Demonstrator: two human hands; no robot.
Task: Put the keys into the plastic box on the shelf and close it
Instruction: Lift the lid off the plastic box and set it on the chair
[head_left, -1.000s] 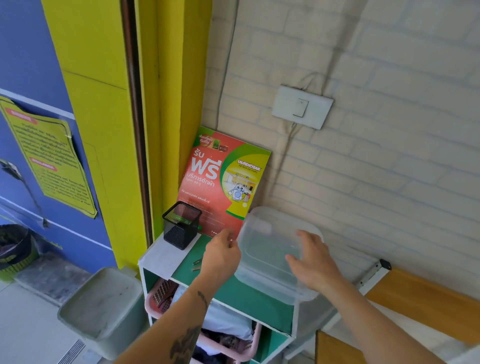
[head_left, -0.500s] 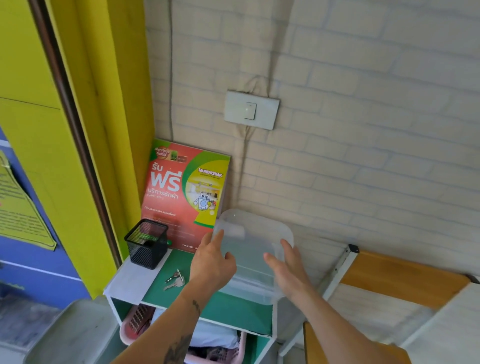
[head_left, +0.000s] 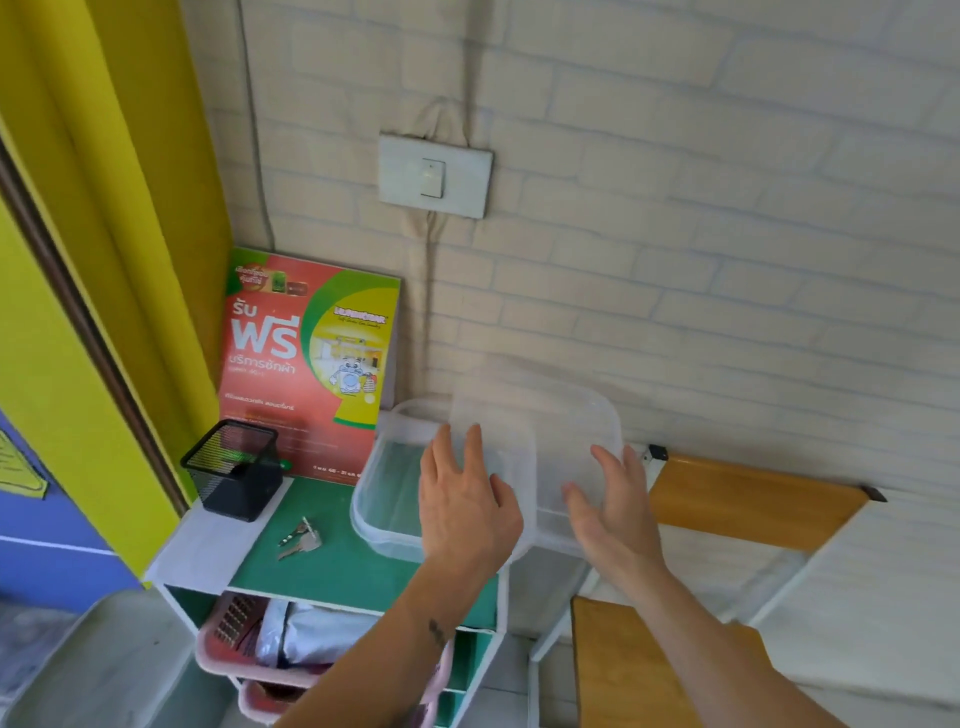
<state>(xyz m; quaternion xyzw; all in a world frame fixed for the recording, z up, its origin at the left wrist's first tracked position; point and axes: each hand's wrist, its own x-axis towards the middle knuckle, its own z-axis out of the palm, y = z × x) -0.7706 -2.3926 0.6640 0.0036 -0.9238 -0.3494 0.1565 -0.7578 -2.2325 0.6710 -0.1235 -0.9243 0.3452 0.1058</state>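
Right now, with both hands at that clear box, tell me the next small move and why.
Probably finish lifting the clear plastic lid off to the right and set it down, then reach for the small bunch of metal keys. The lid sits shifted, exposing the clear plastic box, held between the left hand and right hand; the keys lie on the green shelf top.
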